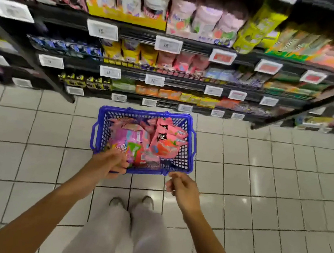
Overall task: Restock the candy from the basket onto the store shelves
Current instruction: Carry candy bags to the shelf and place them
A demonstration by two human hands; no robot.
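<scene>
A blue plastic basket [186,168] stands on the tiled floor in front of the shelves, with several pink candy packs [165,138] inside. My left hand [108,162] lies over the basket's near left corner, its fingers curled beside a multicoloured pack [136,152]. Blur hides whether it holds the pack. My right hand [183,187] hovers just outside the near rim with loosely curled fingers, holding nothing. The candy shelves [168,72] rise behind the basket, stocked with yellow, pink and orange packs.
Black shelf uprights [69,99] reach the floor left and right of the basket. White price tags [154,80] line the shelf edges. My legs and shoes [132,203] stand just behind the basket on white tiles.
</scene>
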